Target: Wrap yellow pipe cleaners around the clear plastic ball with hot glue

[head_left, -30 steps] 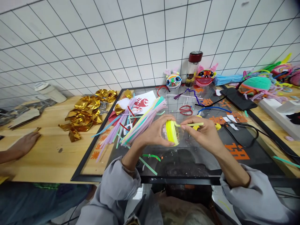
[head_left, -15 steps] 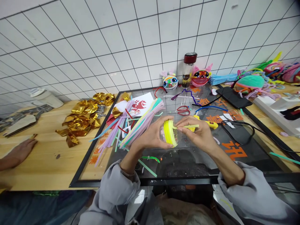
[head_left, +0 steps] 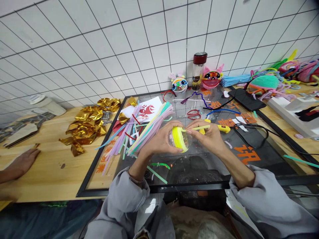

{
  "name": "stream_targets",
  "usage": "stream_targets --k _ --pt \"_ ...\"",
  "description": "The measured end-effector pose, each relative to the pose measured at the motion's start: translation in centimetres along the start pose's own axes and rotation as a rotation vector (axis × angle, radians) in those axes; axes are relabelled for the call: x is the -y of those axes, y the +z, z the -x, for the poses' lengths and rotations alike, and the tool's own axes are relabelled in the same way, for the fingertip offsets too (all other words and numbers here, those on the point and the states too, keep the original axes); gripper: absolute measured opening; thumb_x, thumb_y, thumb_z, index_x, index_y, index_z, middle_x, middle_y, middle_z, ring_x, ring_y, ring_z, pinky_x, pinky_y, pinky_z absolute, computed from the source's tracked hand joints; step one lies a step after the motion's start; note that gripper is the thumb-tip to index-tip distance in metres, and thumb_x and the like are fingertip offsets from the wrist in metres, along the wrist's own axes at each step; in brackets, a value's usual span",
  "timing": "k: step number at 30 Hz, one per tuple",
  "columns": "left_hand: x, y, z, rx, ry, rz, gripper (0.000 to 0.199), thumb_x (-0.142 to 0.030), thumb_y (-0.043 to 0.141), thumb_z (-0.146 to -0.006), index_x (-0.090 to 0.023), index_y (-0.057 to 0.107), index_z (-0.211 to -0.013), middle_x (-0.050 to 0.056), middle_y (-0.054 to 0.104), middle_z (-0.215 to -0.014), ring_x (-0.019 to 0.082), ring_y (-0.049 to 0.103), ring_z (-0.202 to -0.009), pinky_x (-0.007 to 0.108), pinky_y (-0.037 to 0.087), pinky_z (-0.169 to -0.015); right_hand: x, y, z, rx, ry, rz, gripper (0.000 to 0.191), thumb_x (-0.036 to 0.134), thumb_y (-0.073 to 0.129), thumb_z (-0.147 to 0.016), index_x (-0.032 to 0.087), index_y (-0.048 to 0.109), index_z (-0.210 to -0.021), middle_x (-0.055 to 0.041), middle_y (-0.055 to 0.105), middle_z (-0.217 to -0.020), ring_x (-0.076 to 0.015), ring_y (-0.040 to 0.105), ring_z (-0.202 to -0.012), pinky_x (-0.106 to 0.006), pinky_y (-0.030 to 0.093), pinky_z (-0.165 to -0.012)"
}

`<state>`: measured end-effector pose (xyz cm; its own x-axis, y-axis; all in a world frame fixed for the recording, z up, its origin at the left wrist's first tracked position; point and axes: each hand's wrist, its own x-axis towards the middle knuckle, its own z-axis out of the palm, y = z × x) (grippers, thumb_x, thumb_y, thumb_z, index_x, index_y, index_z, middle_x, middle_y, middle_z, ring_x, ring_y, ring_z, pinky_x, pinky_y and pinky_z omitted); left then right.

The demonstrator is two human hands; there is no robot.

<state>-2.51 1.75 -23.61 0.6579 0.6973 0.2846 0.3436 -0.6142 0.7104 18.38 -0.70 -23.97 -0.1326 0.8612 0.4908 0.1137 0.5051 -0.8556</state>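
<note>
A clear round ball with a band of yellow pipe cleaners around it is gripped by my left hand, fingers over its top and left side. At its upper right, my right hand pinches a pale yellow pipe cleaner, whose inner end meets the yellow band and whose free end points right. Partly behind my right hand lies a yellow-handled tool. A bundle of pastel pipe cleaners rests to the left of my hands.
Red-handled scissors lie behind the ball. Two decorated balls and a lidded bottle stand by the wall. Gold foil is at left, near another person's hand. A phone and black cable lie right.
The ball has tilted slightly in my left hand. My right fingers have moved a little up and left, closer to the band. The view has shifted slightly.
</note>
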Motion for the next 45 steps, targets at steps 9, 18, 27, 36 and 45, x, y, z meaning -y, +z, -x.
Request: stream_targets --k 9,18,27,36,45 --pt "-0.1 0.0 -0.1 -0.006 -0.098 0.055 0.077 -0.038 0.085 -0.057 -0.019 0.051 -0.123 0.012 0.055 -0.134 0.031 0.052 -0.13 0.047 0.039 -0.113 -0.8 -0.2 -0.1 -0.051 -0.028 0.124 0.019 0.04 0.077 -0.076 0.022 0.072 -0.076 -0.0019 0.074 -0.079 -0.0177 0.065 -0.075 -0.032 0.05 -0.072" --pt "2.2 0.1 -0.2 -0.086 -0.231 0.234 0.085 -0.039 0.085 -0.052 -0.013 0.051 -0.125 0.012 0.057 -0.125 0.031 0.056 -0.118 0.044 0.041 -0.107 -2.9 -5.1 -1.3 -0.525 -0.008 0.216 0.045 0.053 0.055 -0.092 0.021 0.055 -0.06 0.0015 0.055 -0.059 -0.0134 0.051 -0.059 -0.029 0.042 -0.064" --pt "3.6 -0.2 -0.5 -0.128 -0.282 0.491 0.086 -0.039 0.088 -0.049 -0.013 0.053 -0.122 0.009 0.06 -0.12 0.029 0.056 -0.115 0.038 0.044 -0.103 -4.0 -7.5 -0.8 -0.247 0.213 0.823 0.012 0.023 0.052 -0.08 0.018 0.063 -0.083 -0.0067 0.068 -0.083 -0.0214 0.061 -0.077 -0.034 0.043 -0.072" --pt "3.6 -0.3 -0.4 -0.133 -0.288 0.539 0.082 -0.035 0.087 -0.052 -0.015 0.055 -0.124 0.009 0.062 -0.12 0.028 0.058 -0.114 0.037 0.045 -0.102 -2.8 -6.1 0.0 0.364 0.53 1.455 0.042 0.039 0.054 -0.087 0.01 0.067 -0.115 -0.0205 0.066 -0.122 -0.0367 0.057 -0.117 -0.047 0.041 -0.091" --pt "3.5 -0.4 -0.6 -0.104 -0.275 0.474 0.083 -0.035 0.086 -0.053 -0.013 0.052 -0.125 0.012 0.059 -0.126 0.03 0.055 -0.119 0.04 0.042 -0.106 -2.6 -6.4 -0.6 0.208 0.566 1.259 0.043 0.036 0.062 -0.074 0.016 0.068 -0.111 -0.0137 0.073 -0.106 -0.0308 0.067 -0.095 -0.035 0.044 -0.072"
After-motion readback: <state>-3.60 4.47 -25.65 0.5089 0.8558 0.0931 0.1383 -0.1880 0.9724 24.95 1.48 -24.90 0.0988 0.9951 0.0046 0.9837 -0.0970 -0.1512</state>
